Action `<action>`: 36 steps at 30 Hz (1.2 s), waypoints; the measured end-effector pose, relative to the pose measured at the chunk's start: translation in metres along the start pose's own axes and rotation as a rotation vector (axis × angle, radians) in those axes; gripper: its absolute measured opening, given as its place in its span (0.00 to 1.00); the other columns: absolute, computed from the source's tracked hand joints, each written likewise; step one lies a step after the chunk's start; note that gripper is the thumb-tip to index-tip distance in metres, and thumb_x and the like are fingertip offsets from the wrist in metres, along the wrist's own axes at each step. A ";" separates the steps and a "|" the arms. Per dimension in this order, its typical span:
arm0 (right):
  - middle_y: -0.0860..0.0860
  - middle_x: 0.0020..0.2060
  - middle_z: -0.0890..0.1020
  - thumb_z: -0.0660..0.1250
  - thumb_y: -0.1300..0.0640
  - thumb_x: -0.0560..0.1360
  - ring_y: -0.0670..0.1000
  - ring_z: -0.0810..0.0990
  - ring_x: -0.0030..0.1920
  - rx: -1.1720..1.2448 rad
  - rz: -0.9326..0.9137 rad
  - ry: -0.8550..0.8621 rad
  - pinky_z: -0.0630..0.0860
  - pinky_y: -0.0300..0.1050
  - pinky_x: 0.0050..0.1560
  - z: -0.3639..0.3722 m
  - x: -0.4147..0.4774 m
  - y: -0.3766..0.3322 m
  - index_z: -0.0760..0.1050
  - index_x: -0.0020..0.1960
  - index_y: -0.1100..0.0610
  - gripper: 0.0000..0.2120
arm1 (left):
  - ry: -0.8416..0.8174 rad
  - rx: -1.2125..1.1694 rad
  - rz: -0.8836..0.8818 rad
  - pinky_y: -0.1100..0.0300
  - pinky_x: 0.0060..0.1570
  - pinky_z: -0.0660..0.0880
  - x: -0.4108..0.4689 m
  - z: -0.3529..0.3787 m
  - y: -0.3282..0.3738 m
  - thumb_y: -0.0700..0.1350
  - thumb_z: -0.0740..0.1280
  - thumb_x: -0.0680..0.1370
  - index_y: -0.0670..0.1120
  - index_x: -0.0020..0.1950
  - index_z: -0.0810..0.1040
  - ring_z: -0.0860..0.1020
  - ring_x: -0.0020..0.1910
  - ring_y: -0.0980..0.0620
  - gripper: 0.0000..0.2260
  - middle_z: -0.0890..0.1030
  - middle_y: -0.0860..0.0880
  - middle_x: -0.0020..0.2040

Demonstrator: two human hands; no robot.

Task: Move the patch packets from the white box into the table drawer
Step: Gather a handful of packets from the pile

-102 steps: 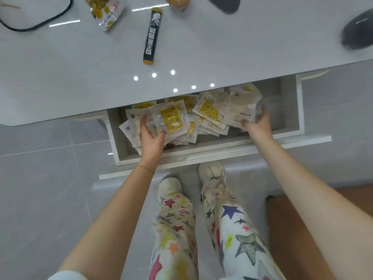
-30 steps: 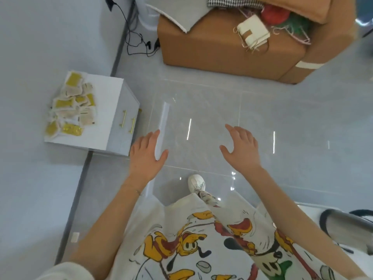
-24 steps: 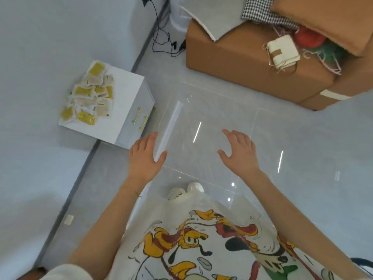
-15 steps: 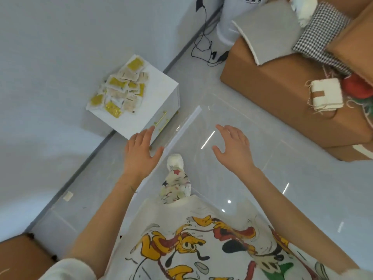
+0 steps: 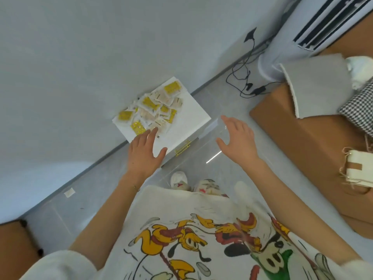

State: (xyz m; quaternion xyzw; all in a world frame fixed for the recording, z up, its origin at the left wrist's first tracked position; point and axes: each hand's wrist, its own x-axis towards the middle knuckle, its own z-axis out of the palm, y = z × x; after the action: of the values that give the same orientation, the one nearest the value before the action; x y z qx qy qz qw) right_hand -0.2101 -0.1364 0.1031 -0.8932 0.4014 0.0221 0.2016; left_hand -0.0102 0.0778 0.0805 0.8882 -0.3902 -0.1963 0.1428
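Head: patch pkts (image 5: 153, 110) jumbled, axes mixed (on white box (image 5: 191, 120)).

Soft, even light fills the room, leaving the pale wall (image 5: 60, 67) flat and slightly washed out. A thin streak of glare sits on the glossy floor (image 5: 214, 156). The white box (image 5: 187, 122) casts only a faint shadow. Straight lines bow towards the edges, and the printed shirt (image 5: 201, 239) looks soft.

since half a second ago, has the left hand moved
Yes, the left hand went forward, further over the white box, toward the packets.
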 end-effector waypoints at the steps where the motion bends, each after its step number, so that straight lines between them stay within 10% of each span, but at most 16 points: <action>1: 0.53 0.72 0.67 0.64 0.46 0.75 0.57 0.62 0.72 0.003 -0.021 -0.002 0.57 0.53 0.71 0.000 0.015 -0.005 0.56 0.77 0.50 0.33 | 0.005 -0.006 -0.018 0.45 0.70 0.60 0.007 -0.002 -0.004 0.65 0.53 0.75 0.51 0.77 0.61 0.64 0.72 0.42 0.33 0.67 0.46 0.74; 27: 0.56 0.72 0.64 0.65 0.45 0.76 0.61 0.62 0.71 -0.055 -0.112 -0.408 0.65 0.58 0.65 0.216 0.374 -0.020 0.56 0.76 0.50 0.33 | -0.007 -0.459 -0.734 0.44 0.71 0.61 0.181 0.150 -0.140 0.59 0.64 0.77 0.50 0.78 0.55 0.61 0.74 0.42 0.34 0.61 0.46 0.77; 36: 0.56 0.78 0.46 0.60 0.40 0.77 0.60 0.45 0.77 -0.088 -0.111 -0.407 0.55 0.62 0.72 0.314 0.414 -0.026 0.48 0.78 0.46 0.35 | 0.240 -0.668 -0.813 0.50 0.70 0.58 0.245 0.197 -0.204 0.50 0.61 0.82 0.49 0.79 0.53 0.64 0.72 0.43 0.29 0.66 0.44 0.74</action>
State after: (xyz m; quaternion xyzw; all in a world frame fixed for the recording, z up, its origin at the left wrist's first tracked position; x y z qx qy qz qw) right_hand 0.1274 -0.2959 -0.2597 -0.8989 0.3013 0.2086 0.2402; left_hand 0.1805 0.0078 -0.2348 0.8900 0.0880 -0.2464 0.3735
